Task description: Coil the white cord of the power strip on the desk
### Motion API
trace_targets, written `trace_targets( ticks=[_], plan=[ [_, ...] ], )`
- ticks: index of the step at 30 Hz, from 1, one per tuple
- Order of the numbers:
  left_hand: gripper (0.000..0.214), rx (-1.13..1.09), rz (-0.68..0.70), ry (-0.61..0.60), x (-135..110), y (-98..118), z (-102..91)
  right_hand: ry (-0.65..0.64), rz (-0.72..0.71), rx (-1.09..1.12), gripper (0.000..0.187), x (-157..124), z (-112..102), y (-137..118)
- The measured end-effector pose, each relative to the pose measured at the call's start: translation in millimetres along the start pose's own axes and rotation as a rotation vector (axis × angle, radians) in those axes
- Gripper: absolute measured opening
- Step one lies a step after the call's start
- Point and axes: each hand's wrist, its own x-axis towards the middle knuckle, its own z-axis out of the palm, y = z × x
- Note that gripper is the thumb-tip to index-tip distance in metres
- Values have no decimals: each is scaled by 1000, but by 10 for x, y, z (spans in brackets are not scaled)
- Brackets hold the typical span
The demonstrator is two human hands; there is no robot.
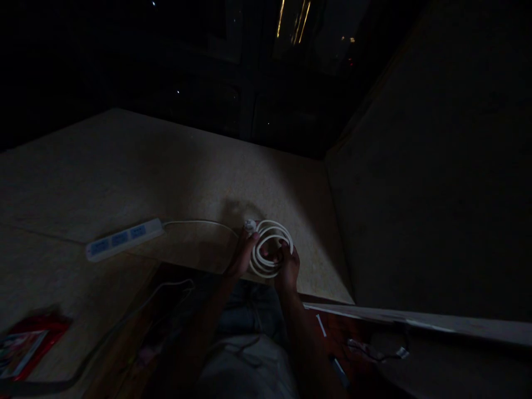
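A white cable is wound into a coil (270,248) over the near edge of a pale board table (166,166). My left hand (241,256) grips the coil's left side, fingers closed near the white plug end (250,225). My right hand (287,265) is closed on the coil's right side. From the coil the cable runs left to a white power strip (123,238) with blue sockets, lying flat on the table.
The room is dark. A red packet (25,343) lies at the lower left corner of the table. A pale wall panel (436,194) rises to the right. A thin cable (137,310) hangs below the table edge. Small items (374,349) lie on the reddish floor, lower right.
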Motion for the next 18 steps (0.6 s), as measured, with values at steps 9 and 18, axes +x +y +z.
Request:
trace_targets(
  ticks=[9, 18],
  plan=[
    [39, 261, 61, 67, 80, 26, 124, -192, -143, -377, 34, -6, -358, 16],
    [36, 750, 219, -318, 179, 90, 173, -651, -791, -1090, 57, 81, -283, -763]
  ],
)
